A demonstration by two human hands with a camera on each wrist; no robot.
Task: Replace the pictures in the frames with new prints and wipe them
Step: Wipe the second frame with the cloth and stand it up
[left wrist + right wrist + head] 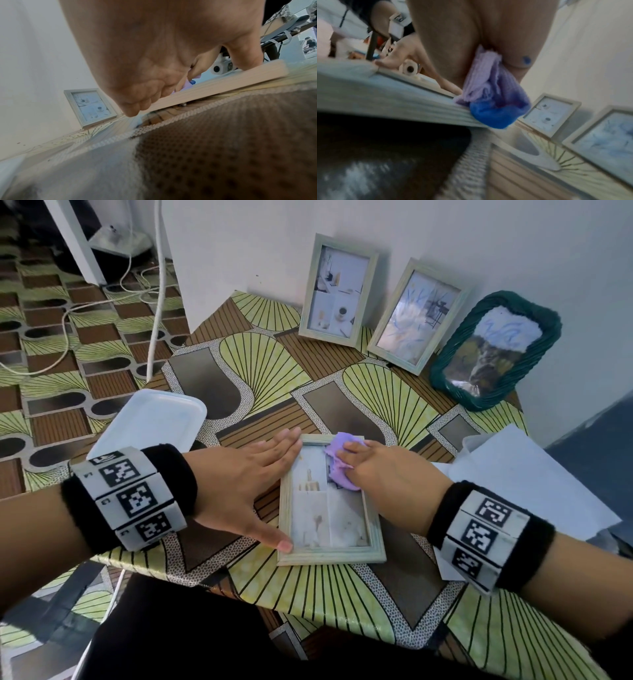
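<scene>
A wooden picture frame (330,556) lies flat near the table's (342,594) front edge, with a tray (150,422) to its left and paper sheets (534,484) to its right. Behind it, three frames lean on the wall: a wooden frame (337,289) leftmost, a second wooden frame (416,316) in the middle, a woven frame (495,349) rightmost.

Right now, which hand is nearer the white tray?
Left. The left hand steadies the flat frame just beside the white tray; the right hand wipes with the purple cloth farther away.
</scene>
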